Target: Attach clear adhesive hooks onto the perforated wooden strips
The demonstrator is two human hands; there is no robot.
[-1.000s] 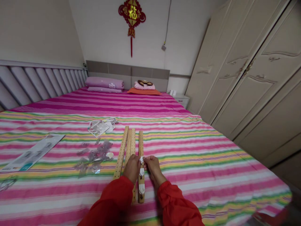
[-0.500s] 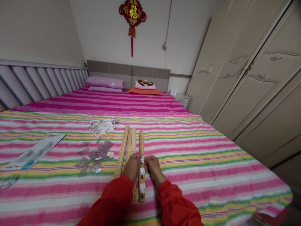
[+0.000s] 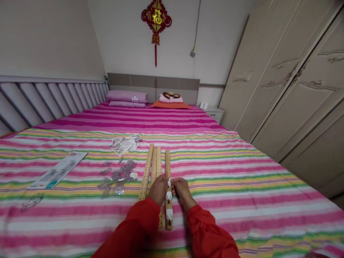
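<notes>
Several perforated wooden strips (image 3: 152,165) lie side by side on the striped bedspread (image 3: 231,186). The rightmost strip (image 3: 167,165) carries two white hooks (image 3: 169,213) near its close end. My left hand (image 3: 158,190) and my right hand (image 3: 181,189) meet over this strip, both with fingers pinched on a small white hook (image 3: 169,183) held against the wood. Both arms wear red sleeves.
A heap of clear plastic hooks (image 3: 118,176) lies left of the strips, with a clear bag (image 3: 123,144) behind it and a printed card (image 3: 57,173) further left. Pillows (image 3: 127,97) sit at the headboard. A cream wardrobe (image 3: 295,86) runs along the right.
The view has shifted a little, so everything sits slightly further right in the picture. My hands stay pinched on the small hook at the same spot on the strip.
</notes>
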